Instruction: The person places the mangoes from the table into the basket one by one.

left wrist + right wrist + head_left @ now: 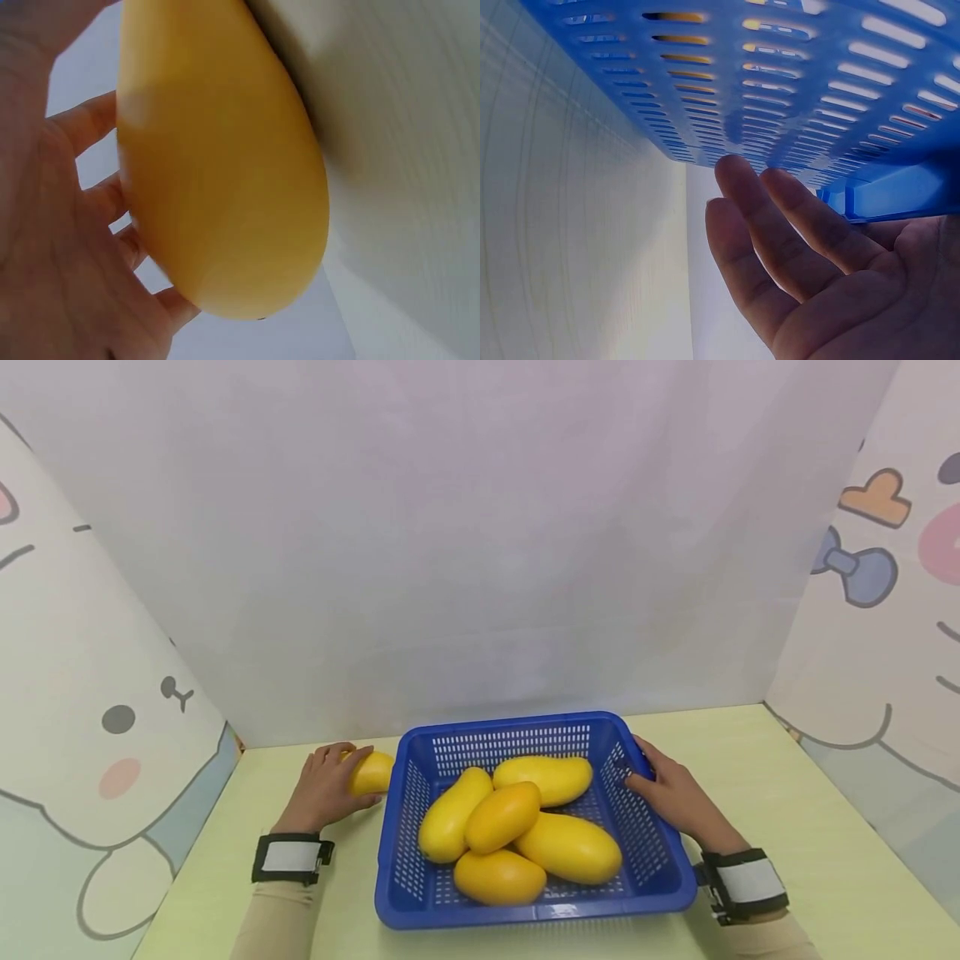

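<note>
My left hand (324, 789) holds a yellow mango (372, 773) on the table, just left of a blue plastic basket (450, 920). Up close in the left wrist view, the fingers (109, 199) curve around the mango's far side, its rounded end bare. Several yellow mangoes (573, 850) lie inside the basket, one orange-yellow mango (504, 817) resting on top of the others. At the basket's right side, my right hand (681, 797) grips the rim, thumb inside. Outside the slotted wall, its other fingers (769, 232) show in the right wrist view.
The pale yellow-green table (780, 793) extends on both sides of the basket. A plain light backdrop (480, 543) stands along its back edge. Panels with cartoon drawings (82, 693) flank the table on the left and right.
</note>
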The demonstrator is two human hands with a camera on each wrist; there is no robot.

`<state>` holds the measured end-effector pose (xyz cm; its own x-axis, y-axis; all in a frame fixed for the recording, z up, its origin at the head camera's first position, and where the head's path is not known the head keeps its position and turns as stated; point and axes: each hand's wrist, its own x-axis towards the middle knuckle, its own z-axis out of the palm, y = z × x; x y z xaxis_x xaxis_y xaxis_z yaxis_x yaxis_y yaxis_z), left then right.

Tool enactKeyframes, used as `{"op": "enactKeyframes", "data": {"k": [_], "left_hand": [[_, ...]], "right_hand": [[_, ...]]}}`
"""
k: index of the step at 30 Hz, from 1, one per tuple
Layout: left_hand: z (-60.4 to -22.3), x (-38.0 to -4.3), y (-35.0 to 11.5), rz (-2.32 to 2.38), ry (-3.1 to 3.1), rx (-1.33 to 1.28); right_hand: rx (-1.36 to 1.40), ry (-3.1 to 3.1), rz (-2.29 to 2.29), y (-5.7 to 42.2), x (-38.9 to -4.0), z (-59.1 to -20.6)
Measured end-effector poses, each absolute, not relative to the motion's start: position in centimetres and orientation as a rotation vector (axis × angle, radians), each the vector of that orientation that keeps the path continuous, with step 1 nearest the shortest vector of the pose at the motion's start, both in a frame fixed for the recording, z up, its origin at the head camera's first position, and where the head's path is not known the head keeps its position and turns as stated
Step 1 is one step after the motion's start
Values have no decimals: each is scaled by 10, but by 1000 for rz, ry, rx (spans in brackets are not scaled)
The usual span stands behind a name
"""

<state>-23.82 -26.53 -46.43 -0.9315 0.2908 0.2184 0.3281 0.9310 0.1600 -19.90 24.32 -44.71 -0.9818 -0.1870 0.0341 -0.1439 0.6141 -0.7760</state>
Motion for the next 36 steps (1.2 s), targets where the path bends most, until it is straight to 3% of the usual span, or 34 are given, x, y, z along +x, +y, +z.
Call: {"op": "enactKeyframes", "data": {"k": [36], "left_hand": [[-456, -235, -268, -261, -3036, -351]], "right_hand": [[-295, 2785, -1307, 243, -198, -447]]}}
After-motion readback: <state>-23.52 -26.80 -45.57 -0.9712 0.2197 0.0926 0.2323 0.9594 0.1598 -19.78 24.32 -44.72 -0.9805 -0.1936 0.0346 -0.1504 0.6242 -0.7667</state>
